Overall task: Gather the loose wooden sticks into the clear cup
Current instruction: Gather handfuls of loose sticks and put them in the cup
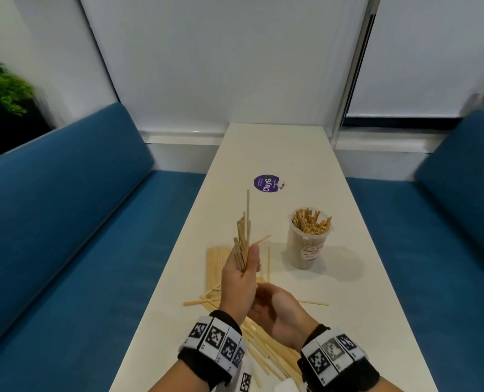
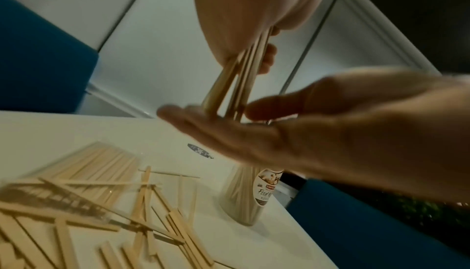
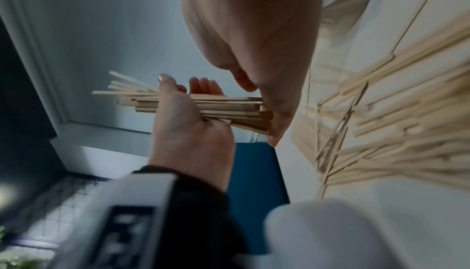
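Observation:
My left hand [image 1: 241,278] grips a bundle of wooden sticks [image 1: 242,244] upright above the table, their tops fanning out unevenly. My right hand [image 1: 277,309] sits just below it. In the left wrist view the flat right palm [image 2: 254,138] presses against the lower ends of the bundle [image 2: 229,84]. The clear cup [image 1: 306,244], packed with sticks, stands upright to the right of the hands. Loose sticks [image 1: 215,267] lie in a pile on the table under and behind the hands, and more loose sticks [image 1: 269,352] spread toward the near edge.
The narrow white table [image 1: 277,154] runs away from me between two blue benches [image 1: 65,222]. A purple round sticker [image 1: 267,183] lies beyond the cup. One stray stick [image 1: 314,302] lies right of my hands. A white object [image 1: 286,387] sits at the near edge.

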